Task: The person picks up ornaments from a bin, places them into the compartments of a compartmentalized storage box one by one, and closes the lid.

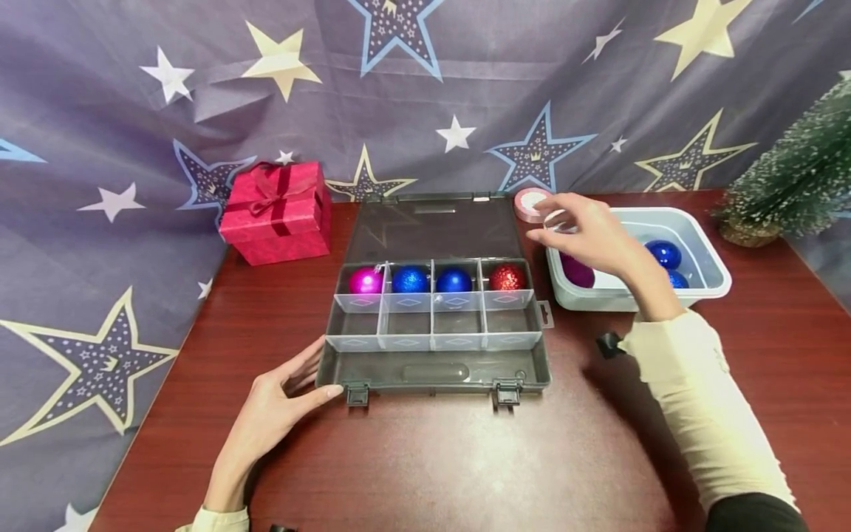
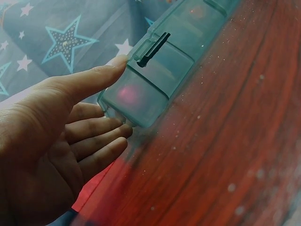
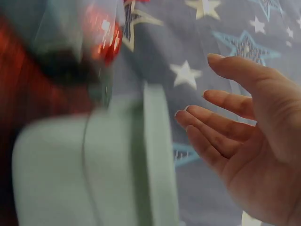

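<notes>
Two bare hands are at work, with twelve o'clock pointing away from the person. The right hand (image 1: pixel 592 233) hangs above the left end of a long pale plastic tub (image 1: pixel 723 284), fingers loosely spread, thumb well apart, with no ball held; its fingertips point towards nine o'clock. The left hand (image 1: pixel 274 405) is at the box's eight o'clock corner, fingers mostly straight along the end wall and thumb resting by the front latch, steadying rather than clutching.

Between them lies the smoky-grey transparent plastic compartment box (image 1: pixel 372 367), its lid laid back at twelve o'clock. Its far row is filled, one ball per compartment: shiny magenta (image 1: pixel 366 280), glittery blue (image 1: pixel 410 279), smooth blue (image 1: pixel 454 280), glittery red (image 1: pixel 507 278). That row looks finished; the four middle compartments and the long front one hold nothing, so the sorting seems about halfway.

In the tub, at the box's two to three o'clock, remain a purple ball (image 1: pixel 577 272), partly hidden by the hand, and two blue balls (image 1: pixel 663 254); more could be hidden.

Farther out stand a pink ribbon roll (image 1: pixel 530 205) at one o'clock, a red gift box (image 1: pixel 275 214) at ten and a frosted miniature tree (image 1: pixel 791 162) at two.
</notes>
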Available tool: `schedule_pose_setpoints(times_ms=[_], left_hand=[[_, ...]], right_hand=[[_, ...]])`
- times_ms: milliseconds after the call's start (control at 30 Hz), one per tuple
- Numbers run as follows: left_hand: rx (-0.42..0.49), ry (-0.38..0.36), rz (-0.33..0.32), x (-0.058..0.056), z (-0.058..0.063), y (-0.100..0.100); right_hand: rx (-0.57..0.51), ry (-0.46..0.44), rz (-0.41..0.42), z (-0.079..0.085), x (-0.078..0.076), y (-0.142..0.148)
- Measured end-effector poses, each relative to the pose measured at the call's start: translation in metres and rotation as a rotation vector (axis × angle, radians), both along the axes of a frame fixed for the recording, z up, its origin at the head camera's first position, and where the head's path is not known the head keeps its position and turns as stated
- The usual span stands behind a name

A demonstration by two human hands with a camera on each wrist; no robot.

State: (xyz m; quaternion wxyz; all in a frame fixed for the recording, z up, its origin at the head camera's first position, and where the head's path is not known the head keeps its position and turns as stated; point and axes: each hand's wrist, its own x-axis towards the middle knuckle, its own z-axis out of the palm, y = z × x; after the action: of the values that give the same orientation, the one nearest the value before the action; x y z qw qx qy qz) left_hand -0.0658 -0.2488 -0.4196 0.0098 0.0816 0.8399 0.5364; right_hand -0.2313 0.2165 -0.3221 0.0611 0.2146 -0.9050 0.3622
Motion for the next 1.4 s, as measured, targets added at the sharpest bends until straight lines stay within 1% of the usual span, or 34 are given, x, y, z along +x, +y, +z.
schedule_pose_setpoints(times_ms=[67, 167, 300, 400, 633, 867, 1133, 1400], left_hand=[[0.0, -0.004, -0.001, 0.0, 0.0, 0.0], [0.001, -0.006, 0.001, 0.0, 0.0, 0.0], [-0.008, 0.001, 0.003, 0.0, -0.001, -0.001], [-0.014, 0.003, 0.002, 0.0, -0.001, -0.001], [0.019, -0.004, -0.002, 0.001, 0.0, 0.0], [0.022, 0.015, -0.006, 0.001, 0.001, 0.0], [0.016, 0.008, -0.001, 0.001, 0.002, 0.0], [0.003, 0.004, 0.0, 0.001, 0.002, -0.001]], right_hand=[[0.012, -0.03, -0.037, 0.0, 0.003, 0.014], [0.02, -0.082, -0.071, -0.004, 0.005, 0.032], [0.049, -0.13, -0.105, -0.013, 0.005, 0.051], [0.077, -0.144, -0.124, -0.021, 0.005, 0.062], [0.161, -0.164, -0.155, -0.034, 0.0, 0.074], [0.168, -0.207, -0.128, -0.039, -0.008, 0.073], [0.169, -0.25, -0.1, -0.042, -0.014, 0.07], [0.184, -0.266, -0.063, -0.045, -0.02, 0.069]])
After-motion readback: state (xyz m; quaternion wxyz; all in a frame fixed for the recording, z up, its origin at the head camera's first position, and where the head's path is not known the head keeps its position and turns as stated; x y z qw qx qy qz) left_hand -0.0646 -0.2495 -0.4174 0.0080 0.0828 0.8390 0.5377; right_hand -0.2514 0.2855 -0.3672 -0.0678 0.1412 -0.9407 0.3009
